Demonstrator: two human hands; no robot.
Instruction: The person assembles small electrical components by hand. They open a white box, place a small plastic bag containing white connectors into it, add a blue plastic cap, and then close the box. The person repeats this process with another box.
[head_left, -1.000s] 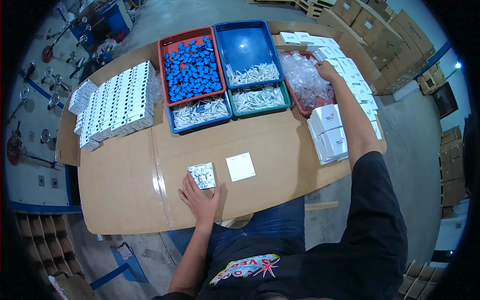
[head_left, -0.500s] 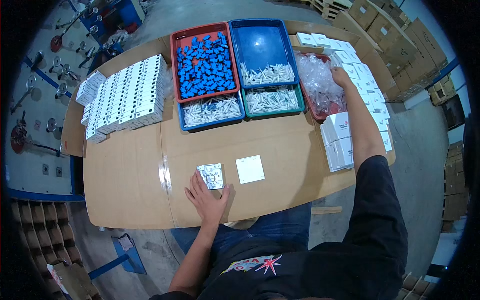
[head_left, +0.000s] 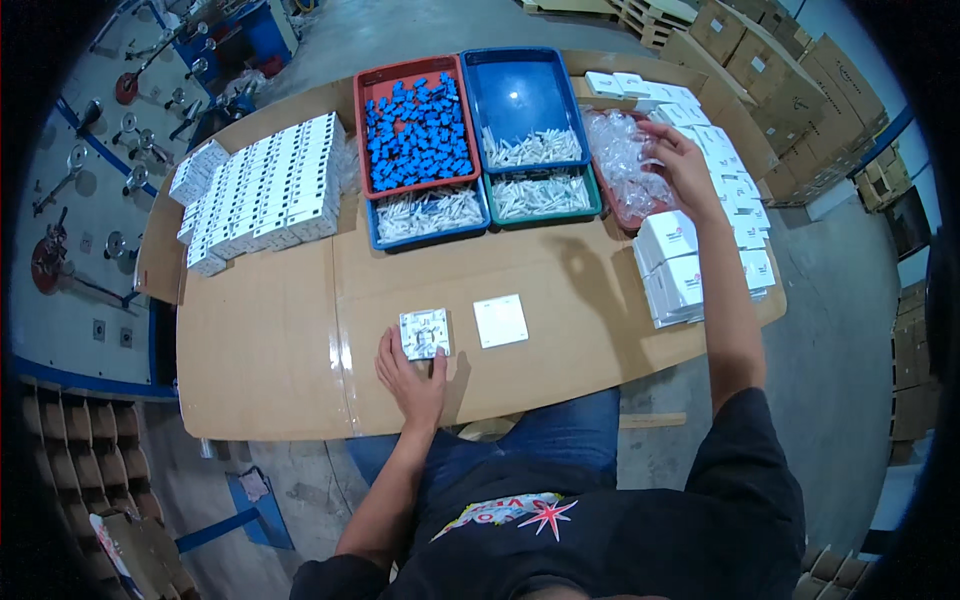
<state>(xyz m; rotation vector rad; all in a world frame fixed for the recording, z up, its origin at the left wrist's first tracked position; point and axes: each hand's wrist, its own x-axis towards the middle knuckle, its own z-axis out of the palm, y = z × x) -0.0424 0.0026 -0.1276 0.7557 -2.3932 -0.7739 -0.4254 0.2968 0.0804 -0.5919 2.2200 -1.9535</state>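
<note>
My left hand [head_left: 410, 378] lies flat on the brown table [head_left: 280, 340], fingertips touching the near edge of a square white switch part [head_left: 425, 333] that shows its inner workings. A plain white square plate [head_left: 500, 320] rests just right of it. My right hand [head_left: 683, 166] reaches far across to the red tray [head_left: 607, 208] full of clear plastic bags [head_left: 625, 165], fingers spread over the bags. Whether it grips a bag I cannot tell.
At the back stand a red tray of blue parts [head_left: 415, 130] and blue and green trays of white parts [head_left: 535, 150]. Rows of white boxes [head_left: 265, 195] lie at the left, stacked white boxes [head_left: 675, 270] at the right. Cardboard cartons [head_left: 790, 70] stand beyond.
My right hand stays at the tray of plastic bags, shifting slightly over them. My left hand remains at the switch part.
</note>
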